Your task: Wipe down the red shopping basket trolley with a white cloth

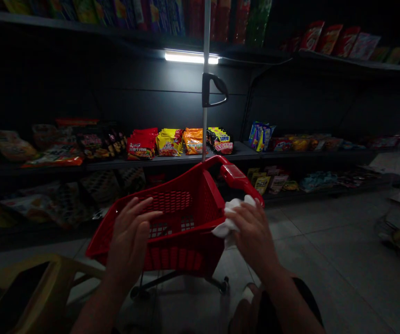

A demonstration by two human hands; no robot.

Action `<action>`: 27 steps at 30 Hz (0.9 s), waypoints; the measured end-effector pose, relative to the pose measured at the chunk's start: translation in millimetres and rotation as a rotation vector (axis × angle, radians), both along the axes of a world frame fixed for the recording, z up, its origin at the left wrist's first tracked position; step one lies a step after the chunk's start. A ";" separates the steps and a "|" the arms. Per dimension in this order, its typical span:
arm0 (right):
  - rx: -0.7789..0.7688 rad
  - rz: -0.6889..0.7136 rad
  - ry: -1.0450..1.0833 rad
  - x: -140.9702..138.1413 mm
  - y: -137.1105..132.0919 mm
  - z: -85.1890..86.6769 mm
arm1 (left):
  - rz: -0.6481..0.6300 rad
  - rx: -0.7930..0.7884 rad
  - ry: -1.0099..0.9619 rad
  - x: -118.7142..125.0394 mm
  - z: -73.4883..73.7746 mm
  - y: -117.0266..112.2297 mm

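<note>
A red plastic shopping cart [182, 239] stands on the floor in front of me, its handle [234, 174] toward the right. My right hand [250, 222] is closed around a crumpled white cloth [231, 222], which lies against the cart near the handle's lower end. Over the near left side of the cart is my left hand [132, 232], fingers apart and holding nothing; I cannot tell whether it touches the rim. A grey pole [206, 51] with a black loop grip [215, 90] rises behind the cart's handle.
Shelves behind the cart hold noodle packets [142, 144], snack bags [95, 144] and bottles [243, 21]. A lit tube lamp [189, 57] hangs beneath the upper shelf. At lower left stands a yellowish stool [59, 273] with a dark flat object on it. Tiled floor [325, 260] extends to the right.
</note>
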State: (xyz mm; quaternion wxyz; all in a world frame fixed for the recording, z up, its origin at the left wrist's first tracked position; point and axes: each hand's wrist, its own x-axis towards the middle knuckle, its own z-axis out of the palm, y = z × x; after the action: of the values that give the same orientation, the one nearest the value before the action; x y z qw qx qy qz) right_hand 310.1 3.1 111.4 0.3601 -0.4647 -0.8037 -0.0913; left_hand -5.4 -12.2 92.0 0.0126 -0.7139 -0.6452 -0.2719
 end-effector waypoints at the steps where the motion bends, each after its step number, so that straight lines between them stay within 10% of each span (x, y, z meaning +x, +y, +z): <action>1: -0.007 0.064 -0.027 -20.9 -1.1 -8.8 | -0.004 -0.031 0.052 5.3 -3.1 7.4; 8: -0.018 0.297 -0.238 -115.3 9.6 -50.9 | -0.002 -0.291 0.306 21.8 -47.2 37.7; 15: -0.078 0.200 -0.173 3.9 8.4 4.3 | 0.088 -0.124 0.259 31.7 -54.9 26.2; 20: 0.073 -0.113 0.015 87.6 35.5 18.5 | 0.122 -0.166 0.269 45.1 -53.7 28.5; 24: 0.191 -0.140 0.305 67.8 45.5 -18.8 | 0.130 -0.257 0.260 53.1 -47.0 33.0; 27: 0.198 -0.144 0.446 15.1 32.1 -84.7 | 0.121 -0.325 0.258 58.0 -39.9 34.9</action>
State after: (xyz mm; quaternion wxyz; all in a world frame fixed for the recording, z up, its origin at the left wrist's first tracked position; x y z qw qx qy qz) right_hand 325.1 35.2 26.6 0.5647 -0.4920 -0.6564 -0.0902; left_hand 52.6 22.7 52.1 -0.0036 -0.6953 -0.7153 -0.0695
